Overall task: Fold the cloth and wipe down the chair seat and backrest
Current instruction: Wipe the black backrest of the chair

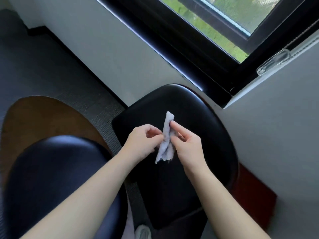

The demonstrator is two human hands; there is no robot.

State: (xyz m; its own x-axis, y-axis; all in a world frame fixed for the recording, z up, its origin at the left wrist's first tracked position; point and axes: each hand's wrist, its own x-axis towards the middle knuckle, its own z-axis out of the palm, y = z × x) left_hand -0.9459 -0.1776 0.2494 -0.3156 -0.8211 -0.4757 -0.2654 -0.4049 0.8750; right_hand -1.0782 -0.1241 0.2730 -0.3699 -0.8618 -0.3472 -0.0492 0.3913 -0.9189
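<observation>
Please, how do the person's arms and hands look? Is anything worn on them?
The left arm and right arm are bare, with no sleeves in view. The left hand and right hand wear no gloves; no watch, bracelet or ring is visible.

Grey carpeted floor [51,69] is carrying black chair [198,114], standing against the wall. Red mat [255,195] is lying beside chair's right; brown rounded piece [34,118] is lying left, mat or tabletop unclear.

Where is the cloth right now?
In the head view, the cloth is at centre, pinched between the left hand and right hand, over the black chair seat.
</observation>
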